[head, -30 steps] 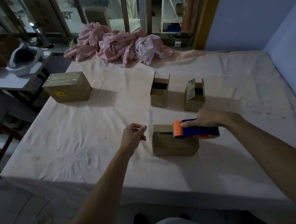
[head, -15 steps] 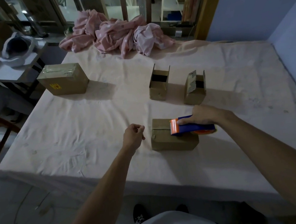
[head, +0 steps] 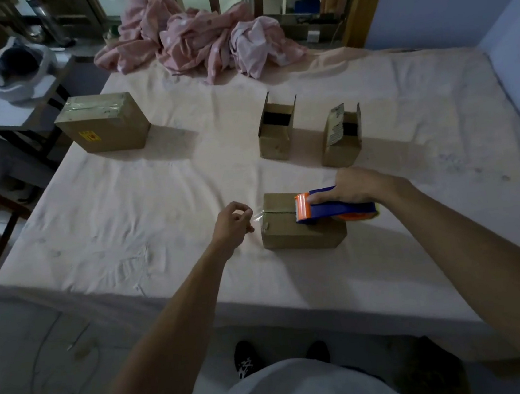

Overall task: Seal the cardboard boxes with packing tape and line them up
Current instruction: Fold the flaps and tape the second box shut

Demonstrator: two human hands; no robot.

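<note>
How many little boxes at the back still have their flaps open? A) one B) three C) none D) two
D: two small boxes stand behind the near box with flaps up and dark insides showing; the big box on the left is already taped shut.

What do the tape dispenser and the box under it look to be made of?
Tape dispenser: apparently moulded plastic, smooth blue body with an orange head. Box: brown cardboard, matte, with folded flap seams. The right hand holds the dispenser.
</note>
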